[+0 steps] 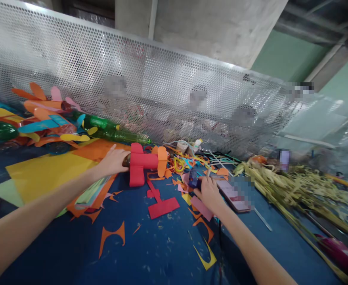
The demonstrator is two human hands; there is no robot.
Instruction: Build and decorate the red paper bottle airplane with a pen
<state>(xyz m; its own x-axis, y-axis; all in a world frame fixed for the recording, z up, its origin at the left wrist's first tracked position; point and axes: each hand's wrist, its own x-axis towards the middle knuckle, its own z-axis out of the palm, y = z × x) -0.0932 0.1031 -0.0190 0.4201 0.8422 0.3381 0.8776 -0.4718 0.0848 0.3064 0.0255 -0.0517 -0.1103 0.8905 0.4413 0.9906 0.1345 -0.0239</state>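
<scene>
My left hand [111,160] is closed around the dark neck of a bottle-shaped piece wrapped in red paper [148,161], with orange rounded pieces at its right end. My right hand [209,193] is closed on a dark blue tool [193,180], whose kind I cannot make out; a black cord hangs below that hand. Between the hands, a red paper cutout [163,207] lies flat on the blue table [150,253]. Just right of my right hand rests a phone [235,194].
Colorful paper and bottle models [49,118] are piled at the left, above yellow sheets [49,166]. Paper scraps [188,162] litter the middle. Dried plant strips [304,190] and a magenta object [340,251] lie at the right. A perforated metal panel [162,79] stands behind.
</scene>
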